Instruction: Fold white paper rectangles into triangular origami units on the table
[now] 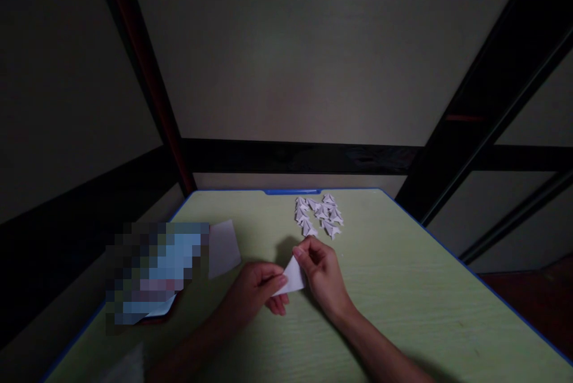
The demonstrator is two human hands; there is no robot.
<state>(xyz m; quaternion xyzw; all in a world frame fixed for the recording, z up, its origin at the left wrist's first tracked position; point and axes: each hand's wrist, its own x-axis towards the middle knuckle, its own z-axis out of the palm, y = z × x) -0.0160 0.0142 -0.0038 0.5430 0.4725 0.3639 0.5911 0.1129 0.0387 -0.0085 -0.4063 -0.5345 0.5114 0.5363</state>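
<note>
A small piece of folded white paper point(293, 277) is held up between both hands, over the near middle of the worktop point(403, 275). The left hand point(256, 285) pinches its lower left corner between thumb and fingers, the other fingertips curling beneath. The right hand point(324, 272) has its grip closed on the upper corner – thumb and forefinger pressed together on the paper.

Just beyond the right hand, a cluster of small folded paper pieces point(321, 212) lies near the far edge, some touching or overlapping. To the left of the hands lies a flat paper sheet point(224, 250), and beside it a blurred-out object point(172, 261) – too pixelated to name. The worktop has a blue rim point(505, 293); behind it stands a pale wall point(304, 73) crossed by a dark band point(277, 156).
</note>
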